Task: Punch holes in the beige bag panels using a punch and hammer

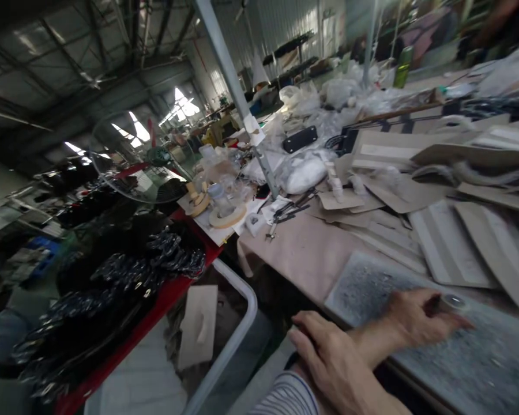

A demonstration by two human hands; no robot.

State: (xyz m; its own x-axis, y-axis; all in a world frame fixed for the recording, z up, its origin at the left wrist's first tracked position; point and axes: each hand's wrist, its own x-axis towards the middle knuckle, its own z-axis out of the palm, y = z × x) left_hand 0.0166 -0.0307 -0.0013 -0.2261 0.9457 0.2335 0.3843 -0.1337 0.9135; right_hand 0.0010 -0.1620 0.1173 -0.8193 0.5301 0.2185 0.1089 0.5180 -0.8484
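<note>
While the left hand (415, 317) wraps fingers round one small, shiny-topped cylinder (453, 302) over a grey, speckled slab (358, 282), the right hand (335, 351) crosses the left forearm (369, 344). Right fingers: bent, grip indiscernible from here.

The grey board (450, 363) looks rough and matt, the plastic wrapping (166, 248) glossy.

Crossed in front of the body with 2 bare hands in view, right over left. Extended rightward with the left hand (419, 318), low, with digits curled in a grip. Draped over the left forearm (369, 341) with the right hand (333, 354) — back upward, knuckles bent, fingers slanted up and left. Hidden beneath the palm — too covered to judge any grasp.
</note>
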